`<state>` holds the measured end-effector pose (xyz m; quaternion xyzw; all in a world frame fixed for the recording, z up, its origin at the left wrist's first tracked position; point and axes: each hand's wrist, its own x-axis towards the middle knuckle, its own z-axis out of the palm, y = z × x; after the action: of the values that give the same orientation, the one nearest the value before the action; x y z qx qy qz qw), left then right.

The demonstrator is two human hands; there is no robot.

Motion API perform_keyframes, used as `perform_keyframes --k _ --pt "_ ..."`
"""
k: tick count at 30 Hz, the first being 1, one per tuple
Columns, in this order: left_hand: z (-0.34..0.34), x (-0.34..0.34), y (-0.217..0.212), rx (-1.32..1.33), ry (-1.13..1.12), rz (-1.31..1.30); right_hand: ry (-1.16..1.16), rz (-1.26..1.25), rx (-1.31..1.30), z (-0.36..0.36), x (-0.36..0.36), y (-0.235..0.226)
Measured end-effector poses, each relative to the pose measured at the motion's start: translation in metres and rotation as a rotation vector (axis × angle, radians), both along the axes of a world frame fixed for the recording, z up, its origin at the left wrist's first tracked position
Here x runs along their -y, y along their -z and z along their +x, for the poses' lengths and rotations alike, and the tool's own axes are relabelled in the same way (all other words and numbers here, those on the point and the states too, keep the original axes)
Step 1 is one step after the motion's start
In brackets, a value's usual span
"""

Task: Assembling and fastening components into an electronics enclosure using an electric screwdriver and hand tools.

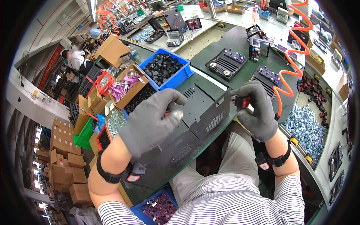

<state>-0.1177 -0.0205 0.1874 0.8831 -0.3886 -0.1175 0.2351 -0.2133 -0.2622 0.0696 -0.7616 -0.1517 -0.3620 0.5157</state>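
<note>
Both my hands wear grey gloves. My right hand (pixel 258 112) pinches a small red-and-black part (pixel 244 102) between thumb and fingers, at the right edge of a black sheet-metal housing (pixel 200 103). Its exact kind is too small to tell; a pale metal end points left. My left hand (pixel 152 122) hovers over the housings with thumb and forefinger curled together. A bit of red (pixel 167 113) shows between them, mostly hidden by the glove. Nearer to me lies a second black housing (pixel 176 148) with a round vent pattern.
A blue bin (pixel 188 73) of black caps stands beyond my left hand. Beside it sit a carton (pixel 145 83) with purple parts and a tray of screws (pixel 116 123). An orange coiled hose (pixel 287 71) hangs at right, near circuit boards (pixel 234 55) and a heap of bolts (pixel 305 129).
</note>
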Motion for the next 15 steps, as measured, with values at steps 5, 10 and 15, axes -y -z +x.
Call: perform_keyframes --k 5,10,15 --pt "0.024 0.035 0.016 0.088 0.142 0.140 0.116 -0.532 0.035 0.013 0.016 0.015" --pt "0.029 0.062 0.031 0.250 0.301 0.320 0.137 -0.527 -0.054 0.028 0.002 0.026" --pt "0.022 0.085 0.043 0.374 0.317 0.459 -0.013 -0.441 -0.122 0.030 0.012 0.018"
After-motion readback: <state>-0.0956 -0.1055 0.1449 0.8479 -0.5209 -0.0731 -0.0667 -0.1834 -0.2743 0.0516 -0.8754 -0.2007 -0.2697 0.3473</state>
